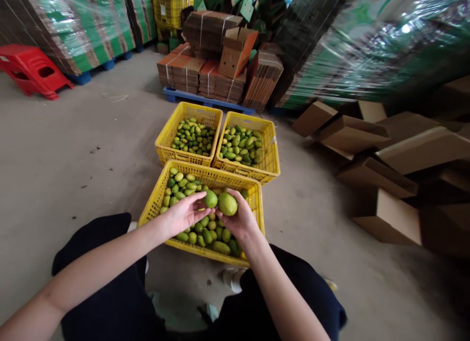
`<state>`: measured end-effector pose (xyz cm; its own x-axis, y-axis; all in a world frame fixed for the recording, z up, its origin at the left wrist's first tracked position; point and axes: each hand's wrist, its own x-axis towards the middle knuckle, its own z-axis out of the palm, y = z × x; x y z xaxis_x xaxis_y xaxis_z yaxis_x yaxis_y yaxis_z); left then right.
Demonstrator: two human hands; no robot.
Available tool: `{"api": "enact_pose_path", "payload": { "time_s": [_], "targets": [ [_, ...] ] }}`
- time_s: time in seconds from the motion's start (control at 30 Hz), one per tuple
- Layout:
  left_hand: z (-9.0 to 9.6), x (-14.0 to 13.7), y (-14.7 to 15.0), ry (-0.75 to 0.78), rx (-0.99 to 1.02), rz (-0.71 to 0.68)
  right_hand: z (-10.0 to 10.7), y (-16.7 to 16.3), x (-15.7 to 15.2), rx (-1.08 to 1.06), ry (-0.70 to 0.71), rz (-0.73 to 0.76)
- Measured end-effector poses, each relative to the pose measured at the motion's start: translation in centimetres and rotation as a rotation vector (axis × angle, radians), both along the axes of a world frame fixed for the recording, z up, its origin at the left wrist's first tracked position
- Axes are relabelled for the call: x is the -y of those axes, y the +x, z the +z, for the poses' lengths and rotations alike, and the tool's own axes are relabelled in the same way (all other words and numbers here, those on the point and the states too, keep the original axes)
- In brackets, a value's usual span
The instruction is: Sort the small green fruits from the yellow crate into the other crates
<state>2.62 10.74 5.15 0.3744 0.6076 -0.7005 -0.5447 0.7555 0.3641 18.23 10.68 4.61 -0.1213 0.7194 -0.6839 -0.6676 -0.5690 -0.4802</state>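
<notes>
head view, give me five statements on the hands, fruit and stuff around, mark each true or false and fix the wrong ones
1. The left hand holds a green fruit. True.
2. The right hand is empty. False: the right hand holds a yellow-green fruit.
3. Both hands are above the nearest yellow crate. True.
4. The two farther crates are stacked one on the other. False: they stand side by side.
5. The red stool is at the right of the picture. False: it is at the far left.
</notes>
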Motion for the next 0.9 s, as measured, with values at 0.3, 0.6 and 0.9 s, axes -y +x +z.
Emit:
{"api": "enact_pose_path", "payload": {
  "time_s": [0.3, 0.6, 0.9],
  "targets": [
    [0.9, 0.3, -0.9, 0.857, -0.484, 0.011, 1.5, 2.1, -0.1, 0.236, 0.478, 0.154],
    [0.5, 0.7, -0.6, 1.112, -0.602, -0.023, 2.2, 3.3, 0.7, 0.975, 1.251, 0.241],
    [1.3, 0.2, -0.8, 1.025, -0.490, -0.004, 2.1, 2.9, 0.8, 0.748, 1.061, 0.169]
  ]
}}
